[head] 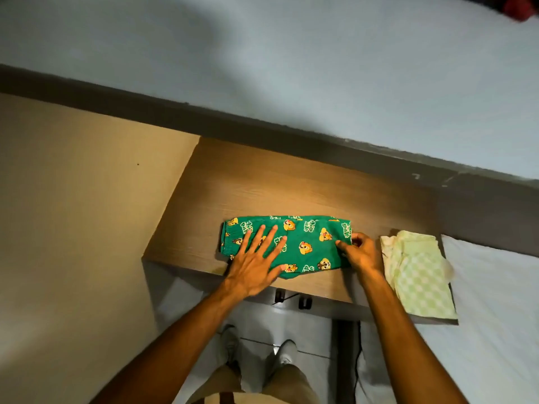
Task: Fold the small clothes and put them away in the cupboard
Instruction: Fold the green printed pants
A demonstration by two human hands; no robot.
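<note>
A small green garment [309,243] printed with yellow cartoon faces lies folded flat on the wooden table [277,185]. My left hand [256,260] rests flat on its left half, fingers spread. My right hand [360,252] pinches the garment's right edge between thumb and fingers. To the right, a folded pale green checked garment [417,275] lies on the table's right end, overhanging the front edge a little.
A beige wall [73,199] stands close on the left. A white surface [495,301] adjoins the table on the right. Behind the table runs a dark ledge [204,112]. My legs and shoes [280,360] stand below the table's front edge.
</note>
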